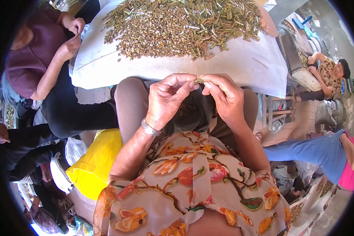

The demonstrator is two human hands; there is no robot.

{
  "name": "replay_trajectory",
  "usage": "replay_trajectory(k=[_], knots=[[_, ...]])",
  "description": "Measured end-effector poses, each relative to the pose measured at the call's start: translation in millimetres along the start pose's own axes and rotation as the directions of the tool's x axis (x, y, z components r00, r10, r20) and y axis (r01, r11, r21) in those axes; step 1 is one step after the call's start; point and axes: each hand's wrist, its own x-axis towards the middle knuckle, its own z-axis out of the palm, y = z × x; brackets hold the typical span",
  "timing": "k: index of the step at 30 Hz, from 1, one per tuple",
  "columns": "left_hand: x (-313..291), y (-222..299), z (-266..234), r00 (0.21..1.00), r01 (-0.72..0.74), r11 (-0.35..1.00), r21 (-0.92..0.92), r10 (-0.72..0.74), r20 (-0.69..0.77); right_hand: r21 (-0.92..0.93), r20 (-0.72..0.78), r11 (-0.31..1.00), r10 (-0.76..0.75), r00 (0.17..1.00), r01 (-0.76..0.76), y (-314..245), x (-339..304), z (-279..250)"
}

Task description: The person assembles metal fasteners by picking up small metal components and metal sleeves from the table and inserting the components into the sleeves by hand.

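A white sheet spreads over the table ahead of me, and on it lies a broad pile of small brass-coloured metal tubes, heaped thick toward the far edge and thinning to strays near me. To my left a person in a purple top sits at the sheet's corner, both hands up near the chest. Beside my left leg is a yellow bag. At my right, someone's blue trouser leg crosses in, and further off a person in a patterned shirt sits by a crate.

My knees push up under the sheet's near edge, and a dark cloth sags between them with a few tubes on it.

My left hand, a metal watch on its wrist, and my right hand meet above my lap, just short of the sheet. Thumb and forefinger of each are pinched narrow on one small tube, held level between the two hands, each gripping an end; the other fingers curl loosely.
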Motion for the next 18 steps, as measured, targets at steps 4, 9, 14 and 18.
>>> replay_trajectory(k=[4,9,14,18], knots=[[7.0,12.4,-14.9,0.964,0.191,0.976,-0.102,-0.167,0.207,0.183,0.144,0.979,0.063,0.988,-0.089,6.9,-2.4,-12.0],[13.5,7.2,-27.7,0.787,0.454,0.834,-0.313,-0.212,0.579,0.386,0.339,0.860,0.204,0.918,-0.333,0.0,-8.6,-18.8],[14.5,-18.5,-32.0,0.769,0.461,0.833,-0.305,-0.204,0.606,0.344,0.433,0.824,0.286,0.855,-0.450,3.2,-8.6,-23.1],[12.9,-29.7,-32.6,0.751,0.506,0.804,-0.311,-0.234,0.618,0.217,0.498,0.867,0.297,0.815,-0.449,1.7,-2.4,-29.1]])
